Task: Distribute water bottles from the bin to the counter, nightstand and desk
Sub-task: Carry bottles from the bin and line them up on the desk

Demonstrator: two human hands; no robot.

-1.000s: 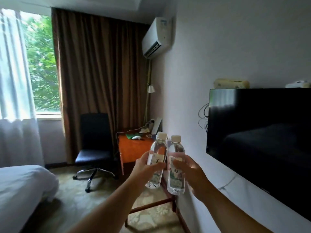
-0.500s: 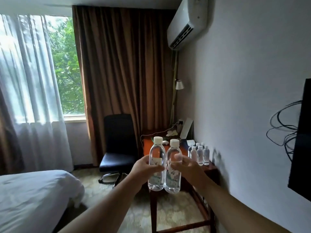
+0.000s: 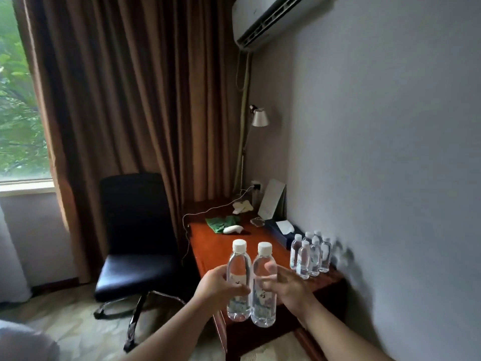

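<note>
Desk [image 3: 221,246] nearer now; two clear white-capped bottles [image 3: 238,277] upright in both hands' grip

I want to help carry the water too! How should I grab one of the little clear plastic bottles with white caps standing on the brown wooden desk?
Take a front one from the cluster of small clear plastic bottles on the brown wooden desk. It stands upright, so wrap your fingers round its middle, coming from the open room side, since the wall and other bottles block the far side.
</note>
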